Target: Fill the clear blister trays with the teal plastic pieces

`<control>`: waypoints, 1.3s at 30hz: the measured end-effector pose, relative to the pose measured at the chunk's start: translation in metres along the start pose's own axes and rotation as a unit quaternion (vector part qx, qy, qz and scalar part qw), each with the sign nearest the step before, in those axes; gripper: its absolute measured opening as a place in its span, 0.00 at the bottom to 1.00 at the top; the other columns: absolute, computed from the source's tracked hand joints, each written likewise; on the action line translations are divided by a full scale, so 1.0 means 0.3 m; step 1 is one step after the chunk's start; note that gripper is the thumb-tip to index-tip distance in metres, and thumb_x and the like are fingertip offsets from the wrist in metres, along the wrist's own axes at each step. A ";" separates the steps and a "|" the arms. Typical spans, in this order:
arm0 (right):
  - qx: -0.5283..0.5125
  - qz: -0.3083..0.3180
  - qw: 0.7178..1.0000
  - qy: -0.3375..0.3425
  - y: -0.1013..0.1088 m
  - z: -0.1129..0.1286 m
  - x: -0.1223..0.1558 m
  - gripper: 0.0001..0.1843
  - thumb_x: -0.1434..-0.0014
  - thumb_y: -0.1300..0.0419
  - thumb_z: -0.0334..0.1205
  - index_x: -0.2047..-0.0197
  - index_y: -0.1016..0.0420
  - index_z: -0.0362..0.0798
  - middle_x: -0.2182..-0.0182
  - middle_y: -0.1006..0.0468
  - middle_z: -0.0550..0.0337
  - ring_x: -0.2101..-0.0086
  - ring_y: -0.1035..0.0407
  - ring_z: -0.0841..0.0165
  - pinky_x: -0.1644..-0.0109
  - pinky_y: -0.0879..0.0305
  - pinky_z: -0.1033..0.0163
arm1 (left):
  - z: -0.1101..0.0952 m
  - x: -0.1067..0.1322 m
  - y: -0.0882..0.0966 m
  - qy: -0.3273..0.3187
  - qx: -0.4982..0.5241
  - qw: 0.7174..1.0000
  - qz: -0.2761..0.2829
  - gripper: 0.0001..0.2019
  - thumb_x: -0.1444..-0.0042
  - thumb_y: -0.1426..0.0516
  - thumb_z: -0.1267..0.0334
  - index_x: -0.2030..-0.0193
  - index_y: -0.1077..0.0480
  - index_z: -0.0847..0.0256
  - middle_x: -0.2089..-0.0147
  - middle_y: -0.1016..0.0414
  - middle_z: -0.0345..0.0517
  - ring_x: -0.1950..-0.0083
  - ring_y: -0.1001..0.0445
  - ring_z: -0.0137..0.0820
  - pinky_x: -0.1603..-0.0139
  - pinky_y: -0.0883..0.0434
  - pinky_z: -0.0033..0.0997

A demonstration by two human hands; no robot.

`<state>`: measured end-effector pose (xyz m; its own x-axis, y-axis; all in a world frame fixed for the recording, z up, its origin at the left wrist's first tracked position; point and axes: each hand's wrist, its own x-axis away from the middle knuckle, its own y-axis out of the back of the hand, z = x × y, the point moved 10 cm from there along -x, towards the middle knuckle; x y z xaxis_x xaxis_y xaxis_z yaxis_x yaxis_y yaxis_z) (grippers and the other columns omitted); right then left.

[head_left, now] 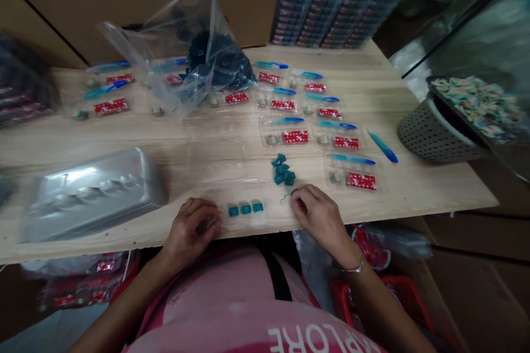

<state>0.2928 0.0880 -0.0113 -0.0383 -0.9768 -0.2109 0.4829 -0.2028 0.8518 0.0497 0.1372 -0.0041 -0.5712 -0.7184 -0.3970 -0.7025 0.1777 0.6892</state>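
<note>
Near the front edge of the table, three small teal square pieces (246, 209) sit in a row in a clear plastic tray (260, 219). My left hand (194, 226) is curled, with thumb and fingers closed at the tray's left end. To the right of the tray, my right hand (318, 209) pinches a small dark teal piece (294, 192), mostly covered by the fingertips. Just beyond it lies a loose pile of teal pieces (284, 171). A clear bag (207, 66) farther back holds many dark teal pieces.
Clear trays with blue pens and red packets (296, 137) cover the table's back and right. A loose pen (383, 146) lies near a perforated basket (434, 129). A stack of clear trays (95, 193) stands left; packed trays (327, 11) are piled at the back.
</note>
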 end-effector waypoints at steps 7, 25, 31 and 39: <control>-0.434 0.088 0.893 -0.080 -0.049 0.173 0.010 0.02 0.44 0.40 0.36 0.68 0.31 0.50 0.71 0.26 0.62 0.69 0.31 0.71 0.65 0.35 0.66 | -0.100 -0.046 -0.112 0.200 0.363 0.907 0.072 0.09 0.46 0.39 0.64 0.58 0.27 0.60 0.63 0.22 0.45 0.65 0.24 0.29 0.64 0.26 0.29; -0.115 0.012 0.992 -0.051 -0.036 0.061 0.026 0.06 0.37 0.46 0.39 0.64 0.29 0.49 0.67 0.26 0.55 0.65 0.31 0.64 0.62 0.36 0.61 | 0.007 0.115 -0.145 0.390 0.470 0.777 0.154 0.15 0.59 0.31 0.60 0.71 0.32 0.62 0.76 0.31 0.35 0.77 0.36 0.21 0.75 0.35 0.21; -0.088 0.288 0.953 0.003 -0.083 -0.047 0.161 0.12 0.36 0.48 0.39 0.72 0.32 0.52 0.76 0.27 0.63 0.75 0.33 0.68 0.71 0.41 0.64 | 0.121 0.053 -0.005 0.342 0.307 0.882 0.105 0.07 0.51 0.37 0.60 0.69 0.25 0.61 0.72 0.24 0.41 0.71 0.29 0.26 0.70 0.32 0.26; -0.018 0.114 0.992 -0.045 0.026 -0.053 0.005 0.10 0.38 0.49 0.34 0.63 0.27 0.48 0.67 0.25 0.56 0.68 0.30 0.65 0.64 0.36 0.62 | 0.062 -0.082 -0.047 0.142 0.113 0.975 0.126 0.07 0.42 0.45 0.66 0.66 0.25 0.62 0.67 0.26 0.44 0.69 0.30 0.27 0.71 0.34 0.23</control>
<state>0.3105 0.0859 -0.0126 -0.0025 -0.9995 0.0299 0.5197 0.0243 0.8540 0.0658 0.1650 -0.0152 -0.6195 -0.7845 -0.0272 -0.6494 0.4927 0.5793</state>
